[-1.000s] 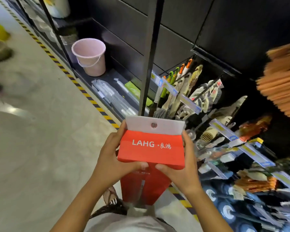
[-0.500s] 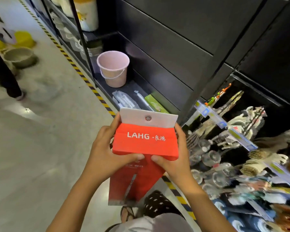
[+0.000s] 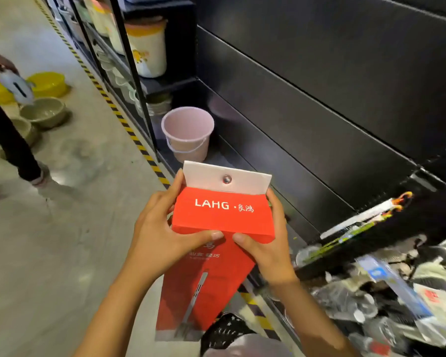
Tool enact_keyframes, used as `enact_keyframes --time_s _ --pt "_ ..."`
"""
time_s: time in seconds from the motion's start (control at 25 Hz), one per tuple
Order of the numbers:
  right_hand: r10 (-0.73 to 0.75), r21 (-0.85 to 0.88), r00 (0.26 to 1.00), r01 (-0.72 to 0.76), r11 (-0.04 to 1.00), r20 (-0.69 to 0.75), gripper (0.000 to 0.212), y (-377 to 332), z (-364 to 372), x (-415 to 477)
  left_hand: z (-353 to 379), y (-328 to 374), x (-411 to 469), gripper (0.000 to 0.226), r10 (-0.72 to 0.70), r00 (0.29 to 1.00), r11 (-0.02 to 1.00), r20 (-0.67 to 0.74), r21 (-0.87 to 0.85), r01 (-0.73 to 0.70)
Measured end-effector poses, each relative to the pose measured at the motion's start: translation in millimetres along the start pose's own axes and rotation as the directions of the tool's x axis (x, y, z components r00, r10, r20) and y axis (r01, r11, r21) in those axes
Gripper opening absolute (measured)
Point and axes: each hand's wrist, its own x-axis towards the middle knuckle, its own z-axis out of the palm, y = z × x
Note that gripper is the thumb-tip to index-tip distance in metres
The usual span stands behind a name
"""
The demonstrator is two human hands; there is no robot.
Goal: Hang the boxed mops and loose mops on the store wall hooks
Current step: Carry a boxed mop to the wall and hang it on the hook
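Both hands grip the top of a red mop box (image 3: pixel 222 215), held upright above the floor (image 3: pixel 62 240). The left hand (image 3: pixel 160 228) clasps its left side, the right hand (image 3: pixel 268 243) its right, thumbs nearly meeting on the front. A white flap (image 3: pixel 242 180) with a round hole stands up from the box top. Beyond it a pink bucket (image 3: pixel 188 132) sits on the bottom shelf (image 3: pixel 216 158), against the black wall panels (image 3: pixel 319 112).

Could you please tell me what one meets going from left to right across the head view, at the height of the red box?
left hand → red boxed mop → right hand → hanging packaged goods
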Motion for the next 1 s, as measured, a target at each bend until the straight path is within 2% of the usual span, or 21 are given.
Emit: enact_keyframes --time_s 0.36,0.52,0.68,0.8,1.0 --pt "-0.184 -0.052 0.983 0.184 0.982 -0.002 0.101 -37 24 190 -18 9 188 0.112 0.111 0.991 0.993 -0.068 -0.042 -0.114" --pt "-0.234 -0.089 0.972 0.232 0.969 -0.016 0.102 -61 36 250 -30 16 255 0.118 0.157 0.984 0.984 -0.082 -0.07 -0.163" --pt "-0.308 -0.149 0.945 0.291 0.945 -0.11 0.108 -75 60 308 -48 19 326 0.117 0.198 0.979 0.968 -0.058 -0.145 -0.204" --pt "-0.311 -0.104 0.927 0.296 0.95 -0.208 0.102 -83 90 351 -70 20 382 0.109 0.234 0.972 0.952 -0.013 -0.198 -0.232" --pt "-0.367 -0.238 0.878 0.302 0.923 -0.308 0.105 -113 145 423 -124 21 473 0.113 0.276 0.96 0.947 0.057 -0.187 -0.261"
